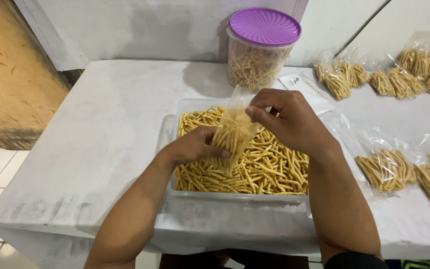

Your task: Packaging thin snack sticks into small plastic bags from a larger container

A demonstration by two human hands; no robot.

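A clear plastic tub (185, 104) on the white table holds a heap of thin yellow snack sticks (265, 169). Over it I hold a small clear plastic bag (235, 132) partly filled with the same sticks. My right hand (289, 122) pinches the bag's upper edge between thumb and fingers. My left hand (195, 147) grips the bag's lower side, with fingers resting among the sticks in the tub.
A round clear jar with a purple lid (262, 47), full of sticks, stands behind the tub. Several filled bags lie at the right, near (386, 172) and far (399, 79). A white paper slip (304, 87) lies beside the jar. The table's left edge (31, 164) drops to tiled floor.
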